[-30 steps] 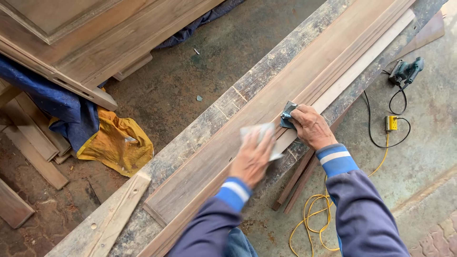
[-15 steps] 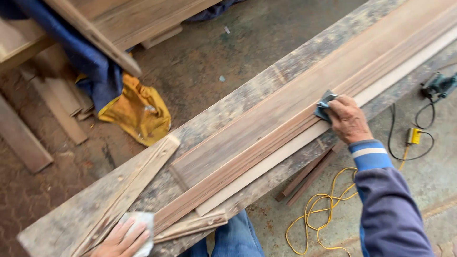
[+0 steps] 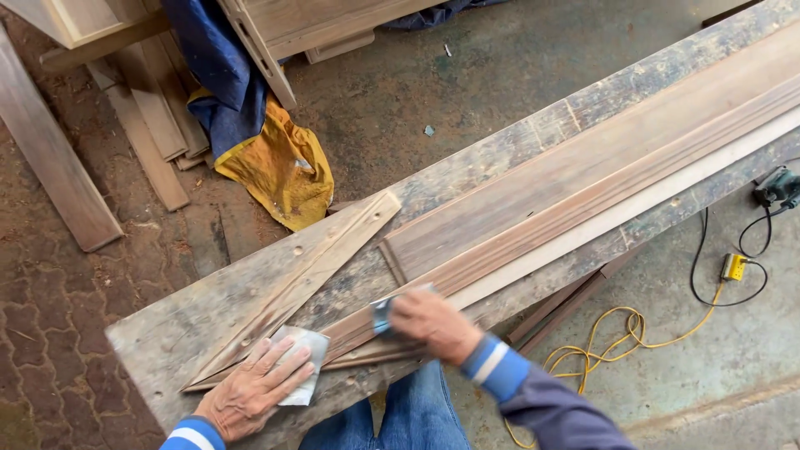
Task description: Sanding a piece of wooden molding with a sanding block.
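A long moulded wooden board [image 3: 583, 192] lies diagonally on a worn plank workbench [image 3: 192, 321]. My right hand [image 3: 432, 323] presses a folded blue-grey piece of sandpaper [image 3: 382, 312] onto the board's near end. My left hand [image 3: 254, 392] lies flat on a pale sheet of sandpaper [image 3: 302, 360] on the bench, next to a tapered wooden offcut [image 3: 308, 271]. Both sleeves are dark blue with a blue and white cuff.
A yellow and blue cloth [image 3: 275, 162] lies on the floor beside several wooden planks [image 3: 137, 125]. At the right, on the concrete, are a yellow cable [image 3: 608, 333], a black cable with a yellow plug box [image 3: 733, 267] and a power sander [image 3: 779, 185].
My right hand has slid the sandpaper down the board from its middle to the near end. My left hand moved off the board to the bench end. The view shifted left.
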